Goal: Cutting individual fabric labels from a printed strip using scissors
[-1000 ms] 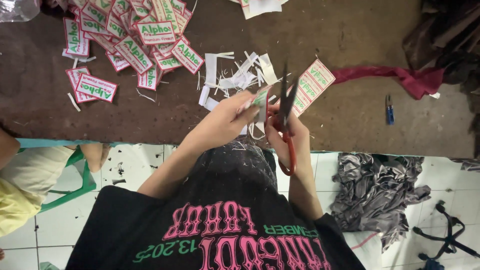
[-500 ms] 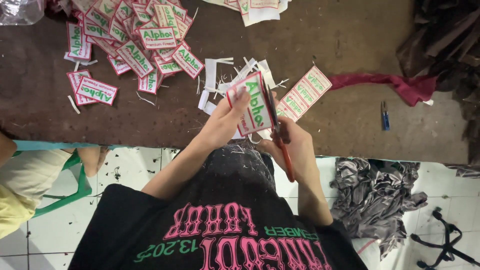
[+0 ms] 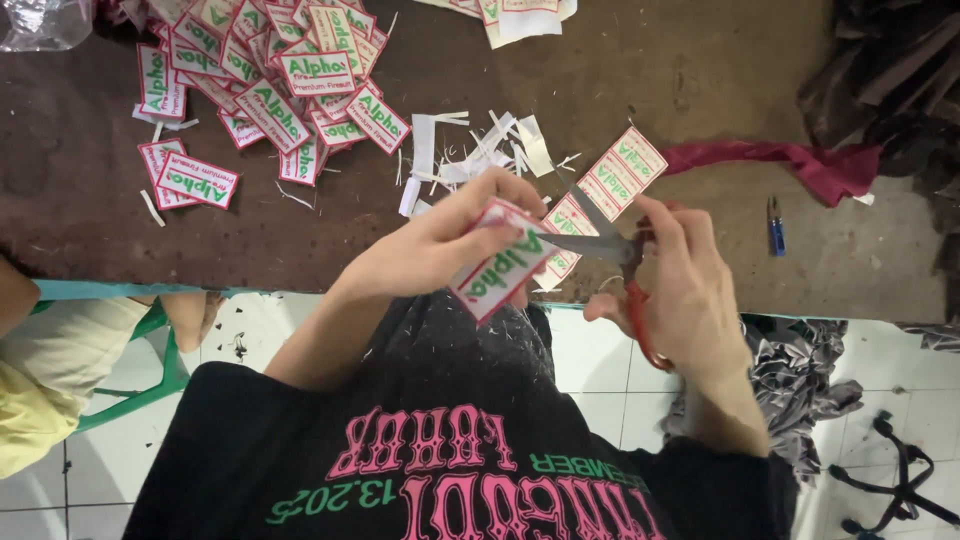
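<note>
Label [image 3: 497,270] now tilted lower in left hand [image 3: 430,250], scissors [image 3: 610,250] cutting it.

On the table [image 3: 650,60], a pile of labels [image 3: 270,80] lies far left. Paper scraps [image 3: 470,150] lie right of it. A cloth strip [image 3: 790,165] lies further right, a lighter [image 3: 777,225] just near it.

Bare tabletop [image 3: 700,90] beyond label pile [image 3: 280,80]
</note>
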